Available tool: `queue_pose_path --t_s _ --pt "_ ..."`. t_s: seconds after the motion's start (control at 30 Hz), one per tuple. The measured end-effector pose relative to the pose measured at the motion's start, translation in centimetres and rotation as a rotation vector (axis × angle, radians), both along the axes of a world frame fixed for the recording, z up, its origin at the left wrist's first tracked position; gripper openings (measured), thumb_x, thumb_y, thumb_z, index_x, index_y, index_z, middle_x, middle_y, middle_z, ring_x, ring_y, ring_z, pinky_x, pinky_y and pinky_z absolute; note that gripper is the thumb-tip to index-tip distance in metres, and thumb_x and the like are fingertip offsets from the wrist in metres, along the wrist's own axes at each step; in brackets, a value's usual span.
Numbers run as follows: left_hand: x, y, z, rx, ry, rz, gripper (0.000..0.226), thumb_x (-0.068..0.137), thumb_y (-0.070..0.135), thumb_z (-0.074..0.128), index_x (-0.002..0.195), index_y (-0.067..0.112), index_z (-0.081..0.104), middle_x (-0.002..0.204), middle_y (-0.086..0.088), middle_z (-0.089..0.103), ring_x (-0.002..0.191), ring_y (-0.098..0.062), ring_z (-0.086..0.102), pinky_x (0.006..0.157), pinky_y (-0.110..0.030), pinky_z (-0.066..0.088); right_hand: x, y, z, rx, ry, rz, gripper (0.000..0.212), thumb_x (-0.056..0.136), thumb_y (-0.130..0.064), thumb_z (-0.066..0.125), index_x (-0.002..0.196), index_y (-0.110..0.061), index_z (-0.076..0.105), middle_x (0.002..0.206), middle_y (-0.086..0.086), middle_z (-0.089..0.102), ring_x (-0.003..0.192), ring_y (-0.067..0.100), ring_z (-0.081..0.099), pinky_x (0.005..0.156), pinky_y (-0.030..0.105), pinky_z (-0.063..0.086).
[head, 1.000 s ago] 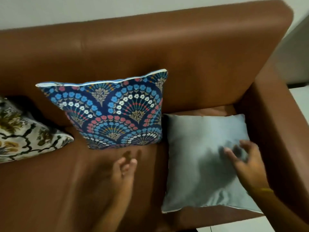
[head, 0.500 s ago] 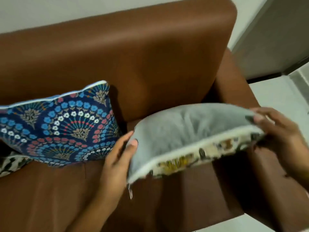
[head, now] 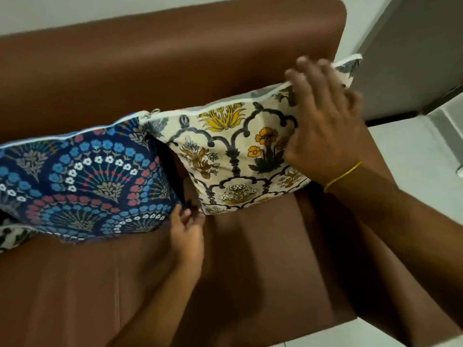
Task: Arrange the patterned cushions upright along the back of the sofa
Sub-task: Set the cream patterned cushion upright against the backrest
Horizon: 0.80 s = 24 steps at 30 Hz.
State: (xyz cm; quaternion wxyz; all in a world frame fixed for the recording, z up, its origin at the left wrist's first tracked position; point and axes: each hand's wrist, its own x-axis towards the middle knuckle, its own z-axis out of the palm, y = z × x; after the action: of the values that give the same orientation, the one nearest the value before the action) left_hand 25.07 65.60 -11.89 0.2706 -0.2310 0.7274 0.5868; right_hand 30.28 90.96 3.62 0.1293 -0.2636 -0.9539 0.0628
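A cream cushion (head: 233, 156) with yellow and orange flowers stands upright against the brown sofa back (head: 175, 58), at the right end. My right hand (head: 323, 126) lies flat on its upper right face, fingers spread and blurred, reaching its top edge. My left hand (head: 188, 231) pinches its lower left corner, down in the gap between the two cushions. A dark blue cushion (head: 82, 176) with fan-shaped flower patterns stands upright just to the left, its edge touching the cream one.
A third cushion (head: 10, 236), cream with dark markings, peeks out under the blue one at the left edge. The sofa's right armrest (head: 375, 156) runs behind my right forearm. The brown seat (head: 250, 271) lies in front. Pale floor (head: 413, 151) and a grey panel sit to the right.
The cushion that lay grey side up has been lifted, turned over and stood against the sofa back with its floral side facing out. Both hands moved up with it.
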Motion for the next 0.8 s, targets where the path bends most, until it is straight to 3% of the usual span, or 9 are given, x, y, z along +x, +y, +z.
queue_pose_path --t_s 0.13,0.23,0.3,0.37,0.53,0.6,0.67,0.73,0.8 --pt "1.3 2.0 -3.7 0.16 -0.366 -0.154 0.078 0.064 0.006 0.087 0.137 0.024 0.064 0.14 -0.006 0.074 0.132 -0.028 0.064 0.111 -0.049 0.046 -1.5 0.6 -1.5 -0.003 -0.283 0.081 0.1 0.064 -0.035 0.071 0.16 -0.02 0.047 0.161 0.007 0.054 0.16 0.036 0.042 0.118 0.07 0.032" --pt "-0.3 4.9 -1.0 0.3 -0.428 -0.129 0.029 0.08 0.008 0.08 0.106 0.018 0.072 0.136 -0.005 0.071 0.136 -0.025 0.054 0.11 -0.05 0.038 -2.9 0.6 -0.8 0.013 -0.319 -0.07 0.06 0.07 -0.031 0.071 0.128 -0.016 0.065 0.13 0.01 0.069 0.135 0.04 0.058 0.11 0.068 0.037" --pt "-1.1 5.6 1.2 0.359 -0.358 -0.152 0.033 0.089 0.003 0.075 0.116 0.019 0.067 0.132 0.003 0.069 0.14 -0.022 0.05 0.12 -0.059 0.031 -3.1 1.3 -0.1 -0.058 -0.271 -0.214 0.046 0.08 -0.033 0.069 0.123 -0.018 0.071 0.126 0.014 0.073 0.132 0.043 0.062 0.115 0.07 0.034" --pt "-1.9 5.0 4.3 0.387 -0.221 -0.164 0.068 0.084 0.004 0.081 0.141 0.028 0.053 0.147 0.003 0.066 0.144 -0.02 0.052 0.119 -0.068 0.033 -2.0 2.9 0.9 -0.206 -0.149 -0.34 0.051 0.083 -0.036 0.065 0.13 -0.019 0.07 0.129 0.019 0.073 0.132 0.047 0.064 0.116 0.068 0.034" --pt "-3.9 2.8 10.7 0.293 0.172 -0.254 0.068 0.086 0.001 0.083 0.132 0.033 0.045 0.14 0.006 0.068 0.126 -0.017 0.067 0.099 -0.05 0.055 1.7 7.0 0.9 -0.522 0.112 -0.401 0.05 0.067 -0.034 0.059 0.096 0.003 0.075 0.1 0.033 0.074 0.104 0.054 0.072 0.089 0.06 0.059" --pt "-4.1 3.4 11.0 0.225 0.254 -0.281 0.072 0.086 0.003 0.085 0.132 0.031 0.037 0.134 0.01 0.062 0.123 -0.018 0.067 0.09 -0.044 0.059 2.4 7.5 -1.0 -0.554 0.092 -0.387 0.067 0.063 -0.044 0.055 0.117 -0.009 0.072 0.118 0.029 0.07 0.119 0.052 0.064 0.105 0.057 0.054" --pt "-3.6 4.7 9.9 0.197 0.169 -0.314 0.079 0.084 0.005 0.087 0.13 0.034 0.03 0.139 0.01 0.056 0.129 -0.023 0.064 0.092 -0.049 0.061 2.9 7.4 -2.8 -0.609 0.021 -0.403 0.077 0.068 -0.042 0.056 0.14 -0.015 0.057 0.14 0.023 0.056 0.136 0.049 0.05 0.114 0.056 0.045" --pt "-3.3 6.0 8.4 0.197 0.094 -0.324 0.094 0.072 0.016 0.095 0.123 0.046 0.021 0.152 0.004 0.051 0.133 -0.028 0.065 0.094 -0.053 0.064 2.9 6.8 -3.3 -0.683 0.062 -0.447 0.078 0.07 -0.04 0.057 0.143 -0.016 0.052 0.148 0.02 0.049 0.143 0.047 0.046 0.119 0.057 0.044" --pt "-3.6 6.7 6.6 0.19 0.105 -0.306 0.101 0.051 0.033 0.096 0.111 0.058 0.019 0.154 0.002 0.053 0.129 -0.03 0.069 0.083 -0.044 0.068 2.8 7.2 -4.2 -0.665 0.092 -0.433 0.076 0.072 -0.042 0.058 0.142 -0.014 0.052 0.147 0.019 0.053 0.143 0.046 0.047 0.119 0.059 0.044"
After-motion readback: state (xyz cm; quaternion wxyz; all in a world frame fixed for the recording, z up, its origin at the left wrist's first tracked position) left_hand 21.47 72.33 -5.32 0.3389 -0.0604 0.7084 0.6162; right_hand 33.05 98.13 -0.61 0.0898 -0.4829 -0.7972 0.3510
